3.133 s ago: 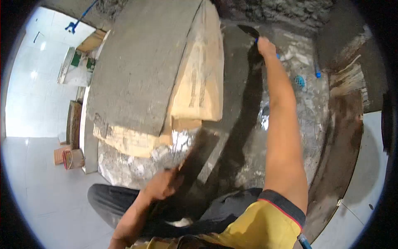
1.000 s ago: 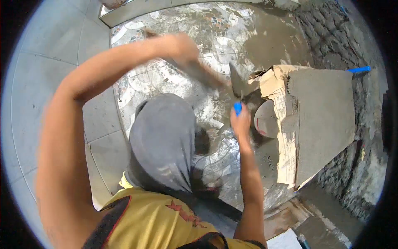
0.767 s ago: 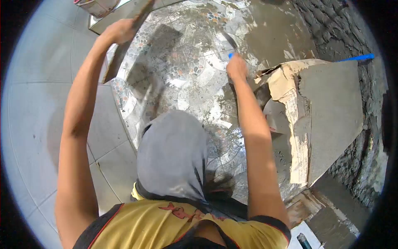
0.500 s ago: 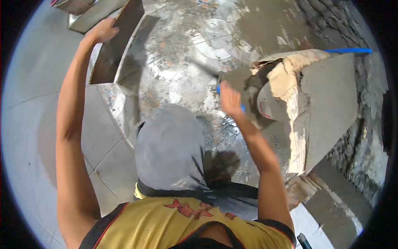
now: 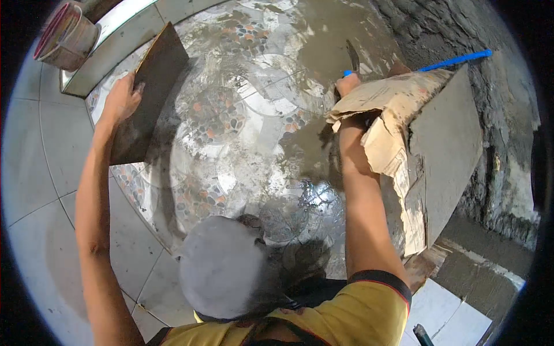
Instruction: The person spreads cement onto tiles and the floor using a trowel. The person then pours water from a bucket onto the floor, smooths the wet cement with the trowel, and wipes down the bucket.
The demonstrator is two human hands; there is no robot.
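In the head view, my left hand [image 5: 122, 99] grips the upper left edge of a tile [image 5: 154, 95]. The tile stands tilted, its dark back facing right. My right hand [image 5: 348, 85] is closed around a blue-handled trowel [image 5: 352, 55], whose narrow dark blade points up and away. Torn cardboard [image 5: 385, 95] hides part of my right wrist and forearm. Below both hands lies the pebble-patterned floor [image 5: 254, 115], smeared with wet grey cement [image 5: 320, 43].
A bucket [image 5: 72, 37] stands by the tiled ledge [image 5: 109, 52] at upper left. A cement-covered board [image 5: 447, 150] leans at right, near a long blue strip [image 5: 456, 60]. Rough mortar [image 5: 502, 161] covers the right side. My grey-clad knee [image 5: 222, 268] is below.
My right hand has moved up and right with the trowel, passing behind the cardboard. The tile in my left hand has shifted down and away from the ledge. My view has shifted too.
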